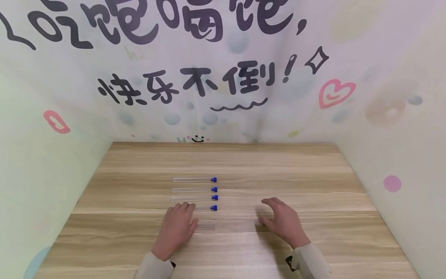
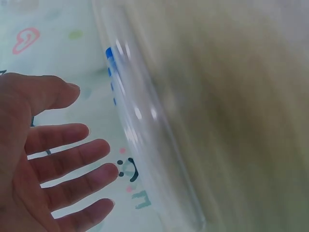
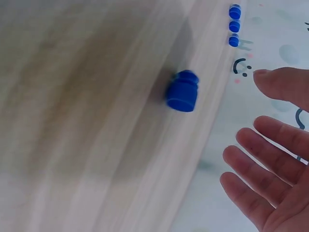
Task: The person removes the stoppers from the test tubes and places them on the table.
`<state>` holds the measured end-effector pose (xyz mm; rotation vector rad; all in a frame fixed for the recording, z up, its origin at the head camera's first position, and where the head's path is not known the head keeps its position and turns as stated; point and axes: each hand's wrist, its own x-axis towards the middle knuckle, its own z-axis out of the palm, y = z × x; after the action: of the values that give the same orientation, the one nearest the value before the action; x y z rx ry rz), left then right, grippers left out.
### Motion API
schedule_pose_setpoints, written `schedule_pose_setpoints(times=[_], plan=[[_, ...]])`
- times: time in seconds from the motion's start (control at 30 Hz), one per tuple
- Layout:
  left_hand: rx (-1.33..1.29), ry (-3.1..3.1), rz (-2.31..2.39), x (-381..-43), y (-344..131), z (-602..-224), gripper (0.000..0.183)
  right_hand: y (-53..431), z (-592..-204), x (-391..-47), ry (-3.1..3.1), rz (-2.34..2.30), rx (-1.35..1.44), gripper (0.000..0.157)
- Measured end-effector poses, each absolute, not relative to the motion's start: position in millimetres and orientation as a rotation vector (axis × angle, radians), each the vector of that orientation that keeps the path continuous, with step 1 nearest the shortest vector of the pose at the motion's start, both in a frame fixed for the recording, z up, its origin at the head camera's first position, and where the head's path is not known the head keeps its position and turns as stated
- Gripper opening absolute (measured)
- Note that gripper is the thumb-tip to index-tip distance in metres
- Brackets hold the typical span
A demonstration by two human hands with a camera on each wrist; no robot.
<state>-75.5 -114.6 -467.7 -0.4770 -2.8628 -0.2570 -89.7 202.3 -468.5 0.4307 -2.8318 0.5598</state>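
Observation:
My left hand is over the table with fingers loosely spread, covering part of the nearest capped tube. Beside its thumb lies a faint clear tube; the left wrist view shows this clear tube large, with no cap visible on it. In that view the left fingers are relaxed and hold nothing. Beyond lie several clear test tubes with blue caps, side by side, caps to the right. My right hand hovers with curved, parted fingers. A blue cap lies near it in the right wrist view, with no tube showing behind it.
The wood-grain table runs back to a printed wall with dark lettering and coloured drawings. Pale side walls border it left and right. More blue caps line up near the far wall in the right wrist view.

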Motion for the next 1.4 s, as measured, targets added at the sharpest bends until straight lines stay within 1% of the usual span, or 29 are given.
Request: schedule_pose_setpoints(times=[0.8, 1.4], plan=[[-0.584, -2.814, -0.125, -102.1, -119.3, -456.6, 0.032, 172.2, -449.2, -109.0, -2.835, 0.547, 0.532, 0.039], [-0.646, -2.871, -0.097, -112.1, -127.1, -464.0, 0.022, 149.5, -458.3, -118.7, -2.891, 0.582, 0.607, 0.034]])
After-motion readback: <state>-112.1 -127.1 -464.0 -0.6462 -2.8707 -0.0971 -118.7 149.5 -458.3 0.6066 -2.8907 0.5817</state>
